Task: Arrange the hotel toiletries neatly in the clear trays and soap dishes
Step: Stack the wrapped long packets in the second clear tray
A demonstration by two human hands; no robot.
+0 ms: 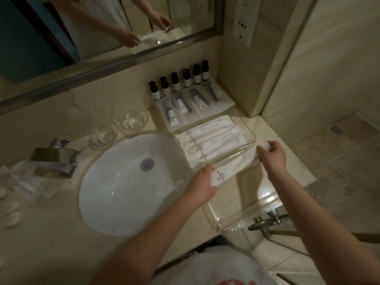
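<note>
A long white sachet [234,165] is stretched between my two hands over the near clear tray [218,221]. My left hand [202,185] pinches its printed end and my right hand [271,153] grips the far end. Just beyond, the middle clear tray [249,130] holds several white sachets [207,138] laid side by side. The far tray [156,105] holds several packets with small tubes [185,105]. Two empty glass soap dishes [103,136] [134,120] stand left of the trays.
Several dark-capped small bottles [176,83] line the back wall. A white sink [133,182] with a chrome tap [55,157] lies to the left. Loose packets [30,186] and round soaps [12,212] rest on the left counter. A towel ring [267,221] hangs below the counter edge.
</note>
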